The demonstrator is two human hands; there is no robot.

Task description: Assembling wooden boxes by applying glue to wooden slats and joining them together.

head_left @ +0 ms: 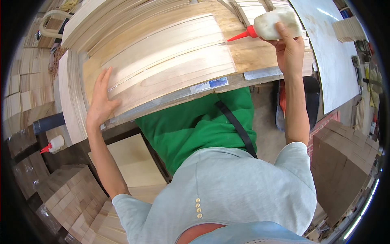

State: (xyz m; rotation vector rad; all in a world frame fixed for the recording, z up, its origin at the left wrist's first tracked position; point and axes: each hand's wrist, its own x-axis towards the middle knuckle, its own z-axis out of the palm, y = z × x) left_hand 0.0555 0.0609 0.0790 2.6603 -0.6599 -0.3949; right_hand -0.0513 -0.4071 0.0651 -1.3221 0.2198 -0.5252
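Presently listed, one glue bottle point(278, 23): soft white plastic body, squat and rounded, with a red cone nozzle tapering to a fine tip. It lies tipped on its side at the upper right, above the far part of the table point(260, 55), nozzle aimed left toward the wood strips point(170, 57). The right hand point(289, 46) is clamped round its body from below, thumb laid over the front.

Wood strips: pale, thin, long, laid side by side and overlapping on the table in a fanned sheet, grain running lengthwise; a thin line, possibly glue, shows near the left end.

The left hand point(101, 101) lies flat with fingers spread, pressing the left end of the strips, holding nothing. The two hands are well apart.

Second glue bottle point(54, 144): same white body and red nozzle, low at the left beside a dark tube point(48, 123).

Stacks of small wooden pieces point(69, 195): lower left and right, below table level.

Large pale board point(329, 53): leaning at the right.
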